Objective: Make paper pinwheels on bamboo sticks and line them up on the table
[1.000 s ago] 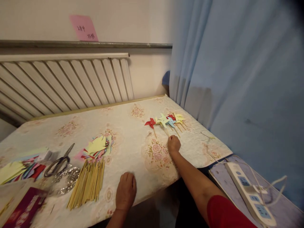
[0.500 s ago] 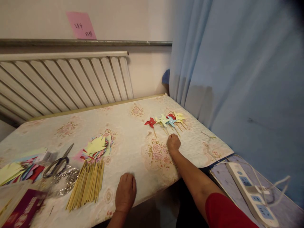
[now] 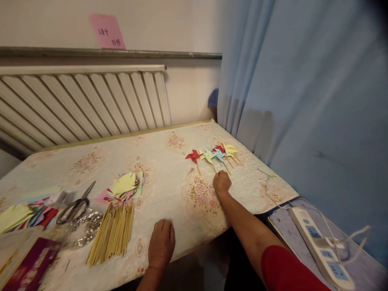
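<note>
A row of small paper pinwheels [image 3: 216, 152] on thin sticks, red, pale green, blue and yellow, lies at the far right of the flowered table cover [image 3: 169, 169]. My right hand [image 3: 222, 182] is curled just below them, its fingers closed at the lower end of the pale green pinwheel [image 3: 209, 155]'s stick. That pinwheel lies flat in the row. My left hand [image 3: 161, 243] rests palm down near the table's front edge and holds nothing. It is right of a bundle of bamboo sticks [image 3: 112, 234].
Cut coloured paper pieces [image 3: 124, 186] lie above the sticks. Scissors [image 3: 74, 205], metal bits [image 3: 86, 230], more paper [image 3: 18, 214] and a red box [image 3: 27, 268] sit at the left. A radiator [image 3: 81, 105] is behind, a blue curtain [image 3: 303, 101] at right, a power strip [image 3: 318, 246] beside the table.
The pale green pinwheel has tipped down from slightly raised to flat in the row. My right hand has edged slightly toward the pinwheels. The left hand has stayed put.
</note>
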`<state>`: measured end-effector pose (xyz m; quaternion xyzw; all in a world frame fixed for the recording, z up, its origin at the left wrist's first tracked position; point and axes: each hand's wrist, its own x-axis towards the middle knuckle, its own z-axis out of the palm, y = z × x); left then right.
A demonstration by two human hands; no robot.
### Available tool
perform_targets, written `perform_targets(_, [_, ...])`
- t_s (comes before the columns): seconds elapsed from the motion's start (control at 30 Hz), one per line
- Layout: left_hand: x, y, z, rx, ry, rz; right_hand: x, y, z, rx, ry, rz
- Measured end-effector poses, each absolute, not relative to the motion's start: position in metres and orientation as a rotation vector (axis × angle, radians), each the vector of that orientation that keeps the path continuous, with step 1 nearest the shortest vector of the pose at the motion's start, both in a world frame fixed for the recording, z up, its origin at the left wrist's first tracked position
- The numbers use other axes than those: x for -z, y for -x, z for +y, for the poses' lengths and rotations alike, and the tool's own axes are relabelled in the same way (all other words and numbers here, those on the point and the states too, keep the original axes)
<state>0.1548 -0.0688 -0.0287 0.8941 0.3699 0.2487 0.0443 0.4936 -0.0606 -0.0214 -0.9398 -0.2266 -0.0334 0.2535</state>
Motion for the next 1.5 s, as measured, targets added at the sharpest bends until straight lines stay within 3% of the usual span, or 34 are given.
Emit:
perform_targets(0.47, [0.028, -0.154, -0.076, -0.716, -2.694, 1.194, 0.027, -0.452, -0.102, 0.2, 2.438, -0.719])
perform_targets(0.87, [0.034, -0.143, -0.079, -0.734, -2.562, 1.139, 0.035, -0.363, -0.145, 0.05, 2.386, -1.092])
perform_targets(1.3, [0.022, -0.098, -0.033, -0.694, -2.204, 0.793, 0.024, -0.34, -0.14, 0.086, 2.644, -1.348])
perform_targets(1.5, [0.018, -0.091, -0.02, -0.683, -1.927, 0.826, 0.021, -0.334, -0.112, -0.007, 2.469, -1.167])
